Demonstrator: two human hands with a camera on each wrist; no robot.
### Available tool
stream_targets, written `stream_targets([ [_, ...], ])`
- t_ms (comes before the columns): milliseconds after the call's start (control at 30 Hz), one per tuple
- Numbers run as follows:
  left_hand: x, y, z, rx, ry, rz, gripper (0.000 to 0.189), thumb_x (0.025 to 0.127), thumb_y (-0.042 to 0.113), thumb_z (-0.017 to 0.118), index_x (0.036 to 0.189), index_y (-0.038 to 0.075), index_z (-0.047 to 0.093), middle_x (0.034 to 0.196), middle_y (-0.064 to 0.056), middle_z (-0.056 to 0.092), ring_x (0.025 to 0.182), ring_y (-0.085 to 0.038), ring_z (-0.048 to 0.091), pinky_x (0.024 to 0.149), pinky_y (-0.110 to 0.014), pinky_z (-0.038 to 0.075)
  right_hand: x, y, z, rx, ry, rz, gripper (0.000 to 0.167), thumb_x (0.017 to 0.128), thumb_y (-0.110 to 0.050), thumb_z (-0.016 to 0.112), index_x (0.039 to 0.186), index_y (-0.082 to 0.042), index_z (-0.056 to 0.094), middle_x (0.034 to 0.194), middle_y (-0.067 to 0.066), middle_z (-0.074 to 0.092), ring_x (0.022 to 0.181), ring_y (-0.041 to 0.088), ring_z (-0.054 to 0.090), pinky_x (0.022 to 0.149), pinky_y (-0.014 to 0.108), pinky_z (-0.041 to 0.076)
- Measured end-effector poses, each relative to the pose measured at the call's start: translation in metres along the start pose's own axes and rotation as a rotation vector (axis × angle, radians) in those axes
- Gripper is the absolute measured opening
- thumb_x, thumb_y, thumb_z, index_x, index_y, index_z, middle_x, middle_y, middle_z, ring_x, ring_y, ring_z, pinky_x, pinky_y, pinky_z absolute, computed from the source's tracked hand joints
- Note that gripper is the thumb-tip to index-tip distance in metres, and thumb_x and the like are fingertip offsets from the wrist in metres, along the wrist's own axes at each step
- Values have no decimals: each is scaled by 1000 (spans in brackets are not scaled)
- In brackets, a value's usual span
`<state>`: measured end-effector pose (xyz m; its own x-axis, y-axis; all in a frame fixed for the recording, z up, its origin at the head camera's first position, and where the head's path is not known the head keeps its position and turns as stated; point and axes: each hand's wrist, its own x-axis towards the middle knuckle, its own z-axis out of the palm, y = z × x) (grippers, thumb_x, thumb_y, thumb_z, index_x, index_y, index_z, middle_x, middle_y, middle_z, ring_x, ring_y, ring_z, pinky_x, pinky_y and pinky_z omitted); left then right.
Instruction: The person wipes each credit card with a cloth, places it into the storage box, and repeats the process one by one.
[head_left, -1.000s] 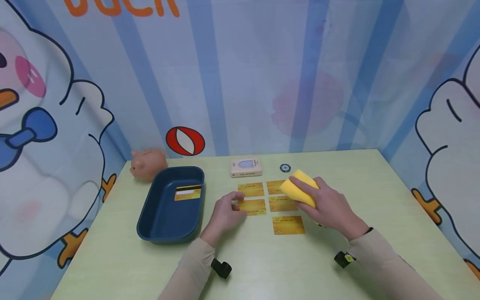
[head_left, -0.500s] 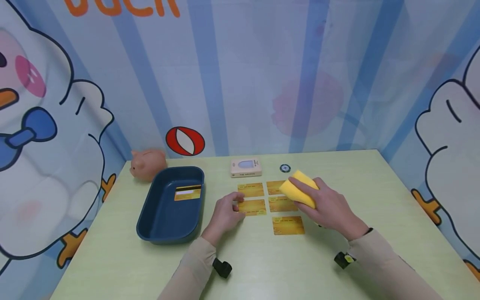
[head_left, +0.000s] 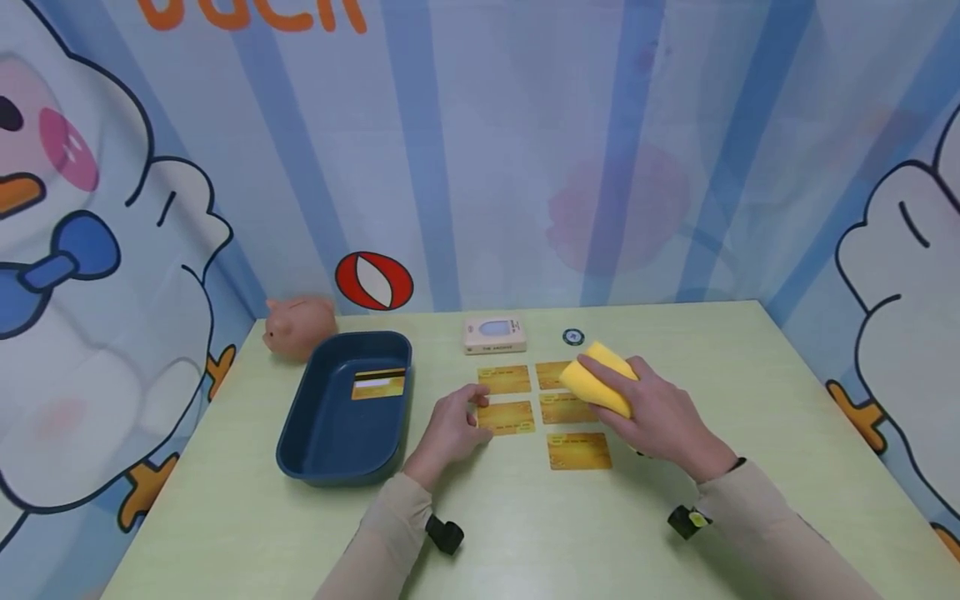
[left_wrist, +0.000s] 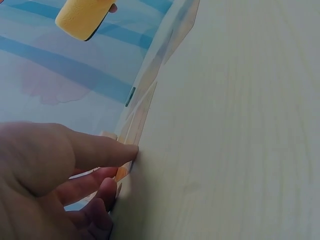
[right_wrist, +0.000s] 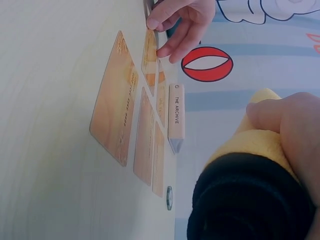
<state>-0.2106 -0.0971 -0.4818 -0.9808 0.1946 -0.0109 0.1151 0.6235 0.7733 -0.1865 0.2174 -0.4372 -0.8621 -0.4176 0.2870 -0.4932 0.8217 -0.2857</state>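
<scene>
In the head view my left hand (head_left: 452, 425) has its thumb and fingertips at the left end of a gold bank card (head_left: 512, 418) in the middle row, steadying it by its edges. My right hand (head_left: 660, 412) grips a soft yellow sponge (head_left: 600, 379) between thumb and fingers. A black underside (right_wrist: 245, 195) shows on the sponge in the right wrist view. The sponge hangs over the right-hand cards and partly hides two of them. Nearest me lies another gold card (head_left: 579, 452), face up like the rest.
A dark blue tray (head_left: 300, 446) on the left holds a card (head_left: 378, 385) with its striped back up. Behind it stands a piggy bank (head_left: 298, 328). A pale box (head_left: 494, 333) and a round chip (head_left: 573, 337) lie toward the table's back edge, by the printed backdrop (head_left: 495, 167).
The head view has shifted slightly. Both hands, the sponge and the cards keep nearly the same places.
</scene>
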Motion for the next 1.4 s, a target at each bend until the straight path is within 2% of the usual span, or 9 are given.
stream_targets([
  [167,2,-1,1,40,-19,21,58,82,-3,83,136,2,63,119,-8,67,77,-18,54,73,-31,47,1,-2,1,8,-5,1,70,97,-37,75,160,-33,44,108,17,54,62,12,46,50,28,42],
  [233,3,0,1,63,-29,26,59,82,-3,83,137,2,63,119,-7,66,87,-21,57,85,-36,50,1,-2,2,10,-5,-1,70,97,-37,75,160,-33,44,109,17,54,62,12,46,50,28,42],
  [333,5,1,1,83,-44,28,59,82,-4,81,138,1,62,118,-7,66,104,-26,58,104,-43,48,1,-3,2,8,-4,-4,71,97,-36,76,160,-33,45,108,17,54,62,12,46,50,28,42],
  [467,5,0,1,94,-64,26,60,82,-5,80,139,1,62,118,-8,65,115,-29,56,112,-47,45,1,-4,1,7,-2,0,71,96,-34,77,160,-33,45,108,17,54,63,13,46,51,29,42],
  [667,5,0,0,101,-74,31,62,82,-6,80,141,1,62,118,-10,63,113,-29,55,110,-47,45,2,-4,1,11,-4,2,70,97,-37,75,160,-33,45,108,17,54,62,13,46,51,28,42],
  [900,3,3,1,104,-57,28,52,82,-5,81,133,-1,69,129,-15,61,116,-30,56,110,-47,47,3,-5,1,16,5,-2,71,97,-36,76,160,-34,45,108,17,53,61,12,46,50,28,41],
  [1100,2,1,3,99,-37,47,49,81,-7,81,129,-3,71,129,-17,62,119,-31,56,107,-48,48,3,-5,0,13,2,-10,71,97,-37,75,161,-34,44,108,16,52,62,13,45,50,28,41],
  [1233,1,-1,4,90,-22,60,49,79,-9,79,127,-3,72,125,-18,63,113,-29,54,99,-44,50,2,-6,1,10,-4,-14,71,97,-37,76,161,-34,44,108,17,53,62,13,45,51,28,41],
  [1400,-2,-2,5,51,-25,31,51,81,-7,79,130,1,69,101,-13,57,92,-23,49,76,-32,43,2,-7,2,9,-10,-13,71,97,-38,76,161,-35,43,109,17,54,63,13,46,51,28,41],
])
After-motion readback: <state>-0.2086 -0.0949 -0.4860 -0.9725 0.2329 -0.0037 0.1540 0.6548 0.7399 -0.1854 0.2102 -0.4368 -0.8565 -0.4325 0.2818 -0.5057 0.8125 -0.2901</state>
